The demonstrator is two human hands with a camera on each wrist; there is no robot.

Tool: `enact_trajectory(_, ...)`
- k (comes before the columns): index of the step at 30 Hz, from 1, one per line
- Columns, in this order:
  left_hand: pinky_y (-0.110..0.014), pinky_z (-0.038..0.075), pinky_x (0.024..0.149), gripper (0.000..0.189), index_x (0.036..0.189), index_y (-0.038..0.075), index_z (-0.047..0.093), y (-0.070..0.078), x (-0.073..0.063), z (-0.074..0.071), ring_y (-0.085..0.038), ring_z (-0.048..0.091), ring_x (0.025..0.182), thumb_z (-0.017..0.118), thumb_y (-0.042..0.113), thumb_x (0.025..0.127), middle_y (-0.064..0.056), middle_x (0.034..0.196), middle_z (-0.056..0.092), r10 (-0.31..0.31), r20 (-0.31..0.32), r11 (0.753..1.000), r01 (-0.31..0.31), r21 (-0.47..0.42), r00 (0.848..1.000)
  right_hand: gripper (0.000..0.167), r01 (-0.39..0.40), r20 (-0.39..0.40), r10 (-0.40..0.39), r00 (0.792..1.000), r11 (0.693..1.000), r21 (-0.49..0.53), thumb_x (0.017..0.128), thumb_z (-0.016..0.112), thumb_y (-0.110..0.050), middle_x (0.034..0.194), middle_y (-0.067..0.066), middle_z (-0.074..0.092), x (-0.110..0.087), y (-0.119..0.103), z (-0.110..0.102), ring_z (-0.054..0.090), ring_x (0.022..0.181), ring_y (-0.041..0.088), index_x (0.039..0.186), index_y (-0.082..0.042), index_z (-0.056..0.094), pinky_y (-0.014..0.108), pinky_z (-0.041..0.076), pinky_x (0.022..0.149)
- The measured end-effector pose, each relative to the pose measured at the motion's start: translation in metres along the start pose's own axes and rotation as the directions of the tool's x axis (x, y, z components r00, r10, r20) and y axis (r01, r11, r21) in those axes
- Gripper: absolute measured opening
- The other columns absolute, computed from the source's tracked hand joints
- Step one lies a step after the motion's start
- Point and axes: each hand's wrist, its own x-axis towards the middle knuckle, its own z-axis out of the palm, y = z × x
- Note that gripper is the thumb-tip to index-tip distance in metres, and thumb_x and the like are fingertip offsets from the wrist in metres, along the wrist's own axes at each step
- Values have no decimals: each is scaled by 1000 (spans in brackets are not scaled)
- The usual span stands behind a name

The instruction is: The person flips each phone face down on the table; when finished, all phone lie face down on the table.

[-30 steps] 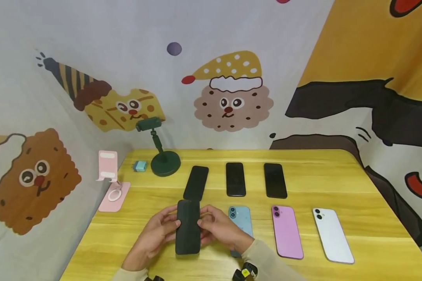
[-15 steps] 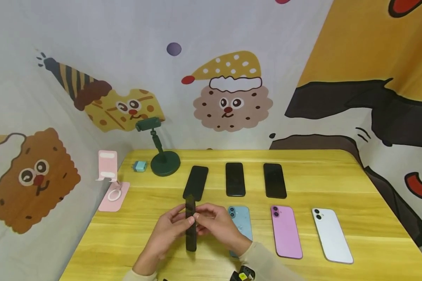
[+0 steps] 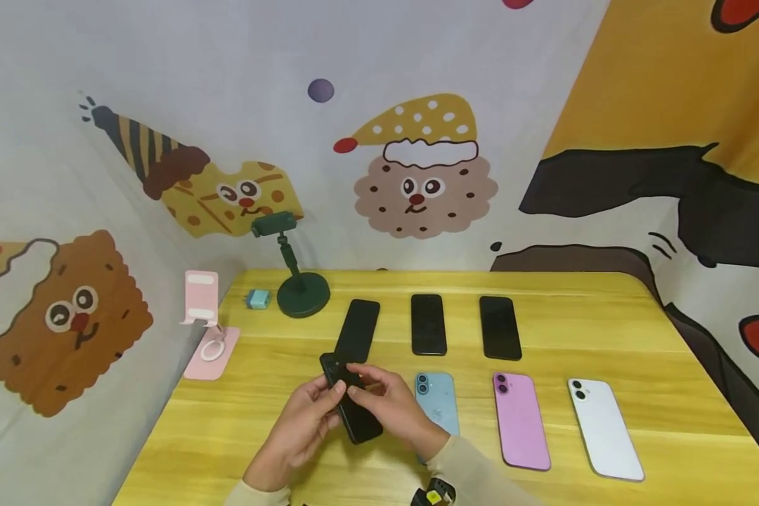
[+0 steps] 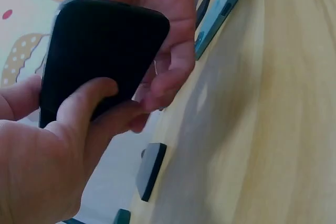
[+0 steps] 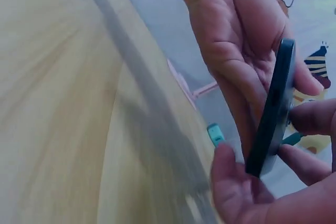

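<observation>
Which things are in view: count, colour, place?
Held phone: one, black, front middle
Dark phones: three, black, back row
Blue phone: one, blue, front row
Pink phone: one, pink, front row
White phone: one, white, front row
Green stand: one, green, back left
Pink stand: one, pink, far left
Plug: one, blue, between stands
Table: one, yellow, underneath
Backdrop: one, mostly white, behind
Sleeves: two, cream, bottom edge
Gadget: one, black, by right sleeve
Hands: two, on held phone

blue phone (image 3: 438,399) (lower part) behind right hand (image 3: 397,407)
</observation>
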Motion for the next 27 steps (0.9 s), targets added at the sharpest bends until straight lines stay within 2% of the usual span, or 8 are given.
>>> enact_trajectory(4,-36,56,106,66,162,-9,29,-1,0,-5,-24,68,129,58,19,111,-32,154,49,6,0,1000,-6,-19,1000,43,7,20,-7,1000,1000,-14,102,71,-21,134,14,66,1,-1,-6,72,91,19,145,-22,67,32,61,76)
enact_trajectory(7,-35,57,104,67,161,-11,30,-2,-1,-10,-21,69,125,60,19,110,-28,151,55,9,-31,1000,-9,17,999,42,2,37,-1,999,1000,-20,101,71,-17,125,14,67,2,-2,-12,70,84,18,143,-19,68,31,61,73)
enact_trajectory(11,-34,61,96,63,157,-13,37,-2,-2,-18,-19,73,117,63,16,108,-19,137,68,-1,-129,998,8,54,992,44,-25,59,24,998,1000,12,100,70,-10,109,12,70,3,-1,-18,70,82,17,143,-14,67,40,64,73)
enact_trajectory(16,-33,64,87,54,149,-12,50,-4,-1,-21,-18,75,106,68,11,105,-15,122,73,-29,-282,987,73,145,959,50,-30,67,28,997,999,34,98,71,-3,101,12,70,1,5,-18,72,82,18,146,-11,63,47,66,77)
enact_trajectory(21,-31,65,75,44,143,-10,59,-6,0,-18,-18,73,94,68,6,103,-18,115,69,-21,-367,942,141,304,930,52,-10,61,11,998,1000,-17,97,72,-1,98,11,67,2,14,-16,71,82,19,147,-11,63,40,67,75)
enact_trajectory(27,-35,63,67,45,143,-4,60,-7,1,-16,-19,72,91,69,0,99,-20,117,71,-12,-390,862,207,463,921,52,-6,54,12,998,994,-106,94,76,-1,91,9,66,0,18,-16,69,75,18,144,-9,65,32,65,68)
